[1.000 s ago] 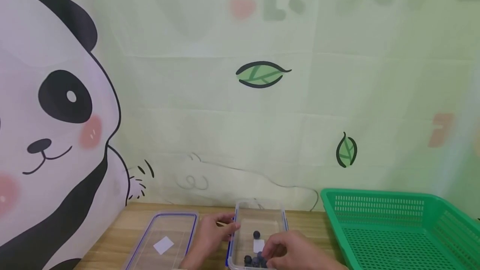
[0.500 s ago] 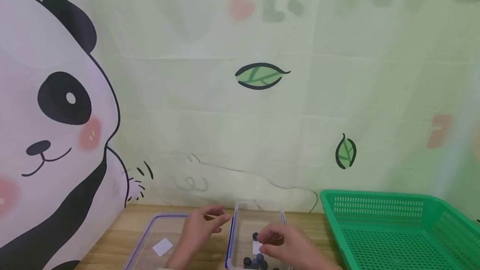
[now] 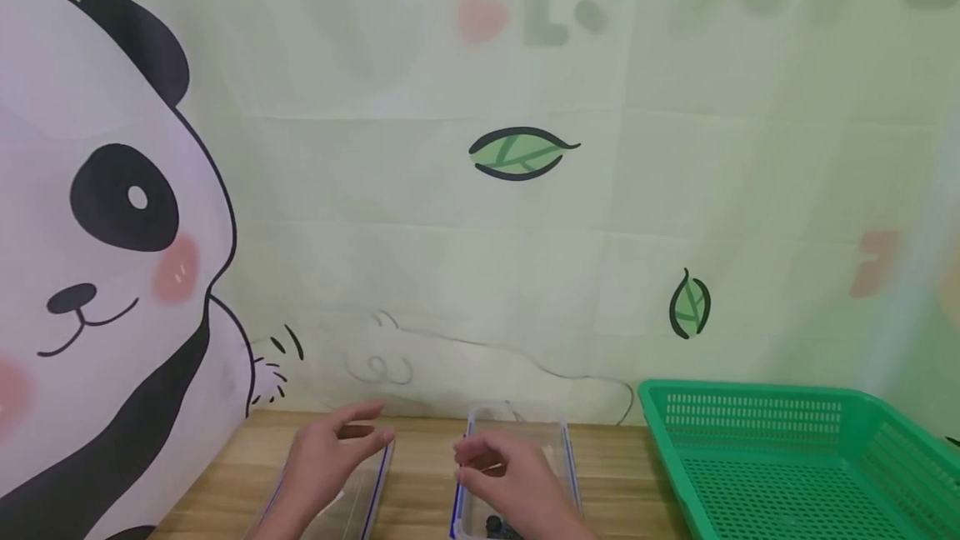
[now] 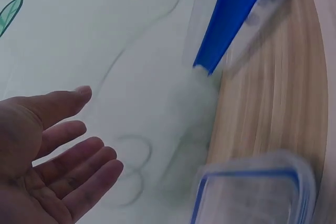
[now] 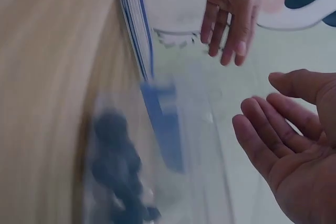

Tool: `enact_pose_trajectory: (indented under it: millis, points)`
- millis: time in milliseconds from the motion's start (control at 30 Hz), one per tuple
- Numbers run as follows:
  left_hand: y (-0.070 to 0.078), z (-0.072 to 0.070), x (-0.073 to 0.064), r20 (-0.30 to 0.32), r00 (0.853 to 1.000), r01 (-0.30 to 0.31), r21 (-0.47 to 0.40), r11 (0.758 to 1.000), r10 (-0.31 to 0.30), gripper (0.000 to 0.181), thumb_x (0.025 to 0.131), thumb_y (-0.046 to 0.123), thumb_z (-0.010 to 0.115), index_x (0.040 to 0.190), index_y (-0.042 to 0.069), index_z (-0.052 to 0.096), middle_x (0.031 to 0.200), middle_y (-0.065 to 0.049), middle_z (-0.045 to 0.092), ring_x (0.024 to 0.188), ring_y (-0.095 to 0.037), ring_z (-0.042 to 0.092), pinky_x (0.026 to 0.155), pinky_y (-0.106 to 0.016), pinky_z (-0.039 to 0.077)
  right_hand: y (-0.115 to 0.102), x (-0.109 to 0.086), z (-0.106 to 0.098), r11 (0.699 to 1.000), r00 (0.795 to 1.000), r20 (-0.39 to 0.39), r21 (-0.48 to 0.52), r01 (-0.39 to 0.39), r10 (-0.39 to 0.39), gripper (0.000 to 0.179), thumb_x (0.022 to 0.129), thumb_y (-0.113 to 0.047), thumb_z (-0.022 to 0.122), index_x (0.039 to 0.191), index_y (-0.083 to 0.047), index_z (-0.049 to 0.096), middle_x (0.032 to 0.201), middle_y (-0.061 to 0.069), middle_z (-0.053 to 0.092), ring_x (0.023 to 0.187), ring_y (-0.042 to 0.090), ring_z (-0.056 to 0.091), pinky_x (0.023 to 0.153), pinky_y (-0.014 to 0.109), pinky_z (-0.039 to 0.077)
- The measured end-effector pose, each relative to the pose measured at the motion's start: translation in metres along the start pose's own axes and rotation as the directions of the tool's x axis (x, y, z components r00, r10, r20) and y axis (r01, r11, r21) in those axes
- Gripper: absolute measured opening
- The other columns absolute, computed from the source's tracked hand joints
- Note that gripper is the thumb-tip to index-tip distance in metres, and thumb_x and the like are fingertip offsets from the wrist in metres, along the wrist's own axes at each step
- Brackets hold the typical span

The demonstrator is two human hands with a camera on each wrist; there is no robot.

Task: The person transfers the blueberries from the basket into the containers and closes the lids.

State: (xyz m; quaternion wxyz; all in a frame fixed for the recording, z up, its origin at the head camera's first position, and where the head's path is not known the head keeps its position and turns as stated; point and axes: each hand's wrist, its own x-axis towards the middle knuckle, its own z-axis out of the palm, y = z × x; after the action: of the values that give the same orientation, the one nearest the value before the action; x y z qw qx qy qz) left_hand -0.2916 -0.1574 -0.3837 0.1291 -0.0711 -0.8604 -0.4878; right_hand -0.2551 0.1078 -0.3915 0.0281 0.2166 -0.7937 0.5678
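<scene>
My left hand hovers over the clear blue-edged lid, fingers spread apart and holding nothing. Above the left side of a clear plastic box is my right hand, its thumb apart from loosely bent fingers. The right wrist view shows the right palm bare. Dark blueberries lie in the box, blurred in that view; in the head view the right hand hides most of them. A blue side clip on the box hangs unfastened in the left wrist view.
A green perforated basket stands at the right of the wooden table. Behind the table hangs a pale green cloth printed with a panda and leaves.
My left hand has let go of the box's left side and moved left over the lid. My right hand has risen from the blueberries and shifted left.
</scene>
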Motion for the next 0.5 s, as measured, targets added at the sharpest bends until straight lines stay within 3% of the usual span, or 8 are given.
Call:
enact_pose_trajectory:
  millis: [200, 333, 500]
  points:
    - [-0.019, -0.033, 0.002, 0.007, 1.000, -0.014, 0.115, 0.993, 0.013, 0.057, 0.091, 0.038, 0.086, 0.135, 0.005, 0.072, 0.133, -0.019, 0.071, 0.115, -0.037, 0.071, 0.091, -0.053, 0.064, -0.002, 0.007, 0.044, 0.993, 1.000, -0.026, 0.116, -0.001, 0.004, 0.019, 0.095, -0.006, 0.079, 0.114, -0.004, 0.075, 0.104, 0.002, 0.074, 0.093, 0.018, 0.071, 0.080, 0.025, 0.062]
    - [-0.034, -0.051, 0.007, 0.016, 1.000, -0.022, 0.116, 0.993, 0.021, 0.061, 0.093, 0.034, 0.085, 0.140, 0.000, 0.067, 0.135, -0.023, 0.068, 0.119, -0.041, 0.069, 0.089, -0.049, 0.065, -0.004, 0.013, 0.071, 0.981, 0.997, -0.050, 0.189, -0.041, 0.051, 0.018, 0.094, -0.005, 0.078, 0.112, -0.004, 0.075, 0.102, 0.000, 0.074, 0.092, 0.016, 0.071, 0.081, 0.029, 0.063]
    - [-0.056, -0.069, 0.012, 0.057, 0.998, 0.031, 0.069, 0.997, -0.035, 0.065, 0.095, 0.030, 0.083, 0.145, -0.004, 0.060, 0.140, -0.028, 0.063, 0.123, -0.044, 0.065, 0.091, -0.049, 0.064, -0.002, 0.021, 0.101, 0.965, 0.993, -0.060, 0.248, -0.086, 0.104, 0.024, 0.092, -0.008, 0.081, 0.116, -0.005, 0.075, 0.105, -0.003, 0.074, 0.093, 0.014, 0.071, 0.083, 0.033, 0.064]
